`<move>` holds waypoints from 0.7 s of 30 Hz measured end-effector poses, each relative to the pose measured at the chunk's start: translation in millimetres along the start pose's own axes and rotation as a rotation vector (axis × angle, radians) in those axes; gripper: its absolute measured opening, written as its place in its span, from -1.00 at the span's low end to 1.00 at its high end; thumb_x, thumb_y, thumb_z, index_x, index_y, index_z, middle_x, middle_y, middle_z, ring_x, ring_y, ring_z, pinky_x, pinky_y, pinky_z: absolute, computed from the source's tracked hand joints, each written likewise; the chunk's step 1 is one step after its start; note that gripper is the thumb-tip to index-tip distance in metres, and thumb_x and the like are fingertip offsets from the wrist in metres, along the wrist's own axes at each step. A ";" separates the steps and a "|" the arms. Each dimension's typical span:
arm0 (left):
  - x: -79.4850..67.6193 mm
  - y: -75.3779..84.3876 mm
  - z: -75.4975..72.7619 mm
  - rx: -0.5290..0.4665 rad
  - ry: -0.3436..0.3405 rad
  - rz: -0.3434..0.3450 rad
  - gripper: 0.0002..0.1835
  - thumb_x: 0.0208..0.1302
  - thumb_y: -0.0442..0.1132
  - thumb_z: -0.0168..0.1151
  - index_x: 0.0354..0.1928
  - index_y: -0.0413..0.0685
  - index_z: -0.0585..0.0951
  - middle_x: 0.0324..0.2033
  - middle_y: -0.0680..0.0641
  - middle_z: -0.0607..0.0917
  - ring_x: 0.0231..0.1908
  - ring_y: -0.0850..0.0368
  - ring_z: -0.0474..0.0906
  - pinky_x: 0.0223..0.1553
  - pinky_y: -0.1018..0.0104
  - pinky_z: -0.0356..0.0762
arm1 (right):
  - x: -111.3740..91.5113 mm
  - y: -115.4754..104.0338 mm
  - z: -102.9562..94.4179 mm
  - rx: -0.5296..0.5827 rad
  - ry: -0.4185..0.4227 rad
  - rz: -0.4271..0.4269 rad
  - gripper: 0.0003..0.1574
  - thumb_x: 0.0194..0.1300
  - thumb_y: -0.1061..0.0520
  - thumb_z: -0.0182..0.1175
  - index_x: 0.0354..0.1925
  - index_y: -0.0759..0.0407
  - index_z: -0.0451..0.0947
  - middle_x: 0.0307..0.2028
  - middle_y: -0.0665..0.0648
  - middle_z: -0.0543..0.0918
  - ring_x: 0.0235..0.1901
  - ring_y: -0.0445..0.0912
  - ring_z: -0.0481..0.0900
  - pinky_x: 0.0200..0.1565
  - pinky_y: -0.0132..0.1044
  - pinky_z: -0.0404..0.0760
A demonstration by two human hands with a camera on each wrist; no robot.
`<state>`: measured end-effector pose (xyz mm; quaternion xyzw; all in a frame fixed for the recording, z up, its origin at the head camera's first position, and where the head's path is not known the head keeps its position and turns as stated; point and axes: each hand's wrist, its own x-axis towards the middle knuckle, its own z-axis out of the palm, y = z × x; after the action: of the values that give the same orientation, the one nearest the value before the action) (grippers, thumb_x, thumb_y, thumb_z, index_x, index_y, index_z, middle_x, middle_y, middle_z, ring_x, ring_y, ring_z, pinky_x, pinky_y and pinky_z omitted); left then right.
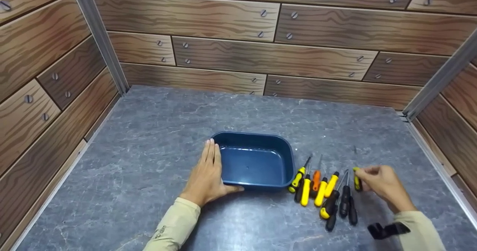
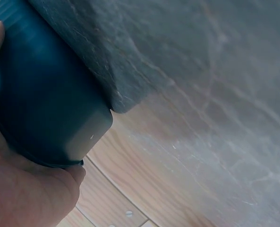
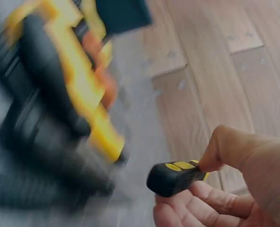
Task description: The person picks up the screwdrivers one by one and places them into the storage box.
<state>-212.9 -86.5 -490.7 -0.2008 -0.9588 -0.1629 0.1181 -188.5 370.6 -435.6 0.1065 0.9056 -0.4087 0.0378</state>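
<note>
My left hand (image 1: 204,178) lies against the near left corner of a dark blue plastic bin (image 1: 248,165), its fingers straight along the left side and the thumb by the front wall. The left wrist view shows the palm side close to the bin's outer wall (image 2: 40,90). To the right, my right hand (image 1: 385,186) pinches a screwdriver by its black and yellow handle (image 3: 170,179) between thumb and fingers. Its thin shaft (image 1: 355,150) points toward the back wall. Nothing lies inside the bin.
Between bin and right hand, several screwdrivers lie in a loose row: yellow handles (image 1: 305,191), an orange one (image 1: 316,180) and black ones (image 1: 345,202). Wood-patterned panels (image 1: 223,51) wall in the grey marbled table (image 1: 156,132) at the back and sides.
</note>
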 end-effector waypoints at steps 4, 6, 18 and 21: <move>0.1 -0.8 0.1 0.006 -0.005 -0.009 0.54 -0.18 0.60 0.35 0.49 -0.55 0.03 0.51 -0.50 -0.02 0.53 -0.33 -0.11 0.48 -0.02 0.04 | 11.8 -32.8 17.5 0.116 -0.018 -0.101 -0.53 0.38 0.22 0.22 0.04 0.65 0.51 -0.36 0.07 0.71 -0.47 -0.19 0.62 -0.34 -0.31 0.70; 0.2 -0.8 0.4 0.007 -0.007 -0.011 0.54 -0.18 0.60 0.35 0.49 -0.55 0.03 0.51 -0.49 -0.02 0.53 -0.32 -0.12 0.49 -0.01 0.03 | 17.4 -50.4 28.5 0.176 -0.041 -0.153 -0.57 0.36 0.28 0.20 0.05 0.65 0.50 -0.32 0.09 0.73 -0.45 -0.22 0.62 -0.32 -0.34 0.70; 0.9 -1.2 0.6 0.024 0.018 0.009 0.53 -0.19 0.60 0.36 0.47 -0.58 0.07 0.49 -0.53 0.03 0.52 -0.34 -0.08 0.48 -0.02 0.07 | 32.4 -124.9 115.4 0.131 -0.218 -0.569 -0.77 0.28 0.37 0.25 -0.10 0.50 0.63 -0.27 0.33 0.74 -0.36 -0.10 0.67 -0.31 -0.37 0.69; 0.4 -2.3 1.4 0.026 0.023 0.019 0.52 -0.18 0.60 0.35 0.47 -0.58 0.08 0.48 -0.54 0.05 0.52 -0.35 -0.06 0.48 -0.03 0.08 | 32.8 -130.2 135.3 0.028 -0.259 -0.637 -0.80 0.29 0.35 0.25 -0.12 0.42 0.66 -0.30 0.26 0.74 -0.36 -0.08 0.66 -0.31 -0.35 0.68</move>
<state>-214.4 -87.9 -492.5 -0.2064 -0.9574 -0.1517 0.1331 -252.1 190.9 -435.1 -0.2341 0.8753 -0.4226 0.0215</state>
